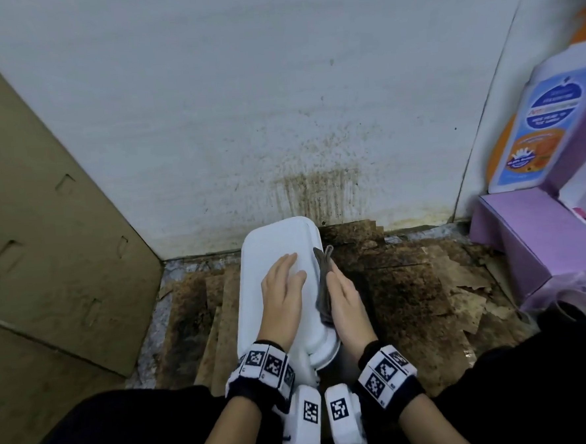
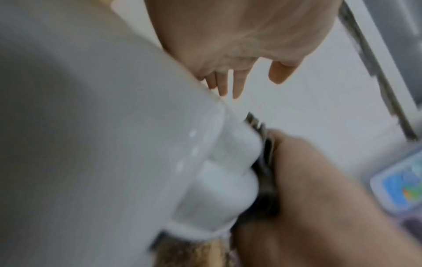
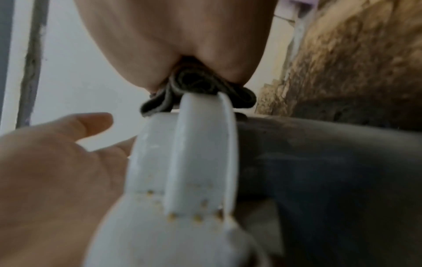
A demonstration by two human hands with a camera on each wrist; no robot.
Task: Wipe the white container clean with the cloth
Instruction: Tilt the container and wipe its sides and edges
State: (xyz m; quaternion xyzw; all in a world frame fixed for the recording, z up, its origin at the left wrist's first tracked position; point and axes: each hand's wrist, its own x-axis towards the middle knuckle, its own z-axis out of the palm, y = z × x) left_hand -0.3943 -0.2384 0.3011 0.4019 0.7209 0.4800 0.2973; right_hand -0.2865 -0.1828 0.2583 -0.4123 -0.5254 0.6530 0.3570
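Observation:
A white container (image 1: 275, 243) lies lengthwise on the stained floor in front of me. My left hand (image 1: 283, 286) rests flat on its top with the fingers straight. My right hand (image 1: 342, 296) holds a dark grey cloth (image 1: 323, 281) against the container's right side. In the right wrist view the cloth (image 3: 198, 86) is bunched in the right hand's palm (image 3: 182, 36), above the container's rim (image 3: 200, 153). The left wrist view shows the left hand (image 2: 239, 45) over the container (image 2: 114, 126), with the cloth (image 2: 267, 171) squeezed between container and right hand (image 2: 319, 198).
The container sits close to a dirty white wall (image 1: 277, 102). Brown stained, peeling flooring (image 1: 408, 283) spreads to the right. A cardboard box (image 1: 44, 220) stands at the left. At the right are a purple box (image 1: 539, 241) and a labelled bottle (image 1: 546, 120).

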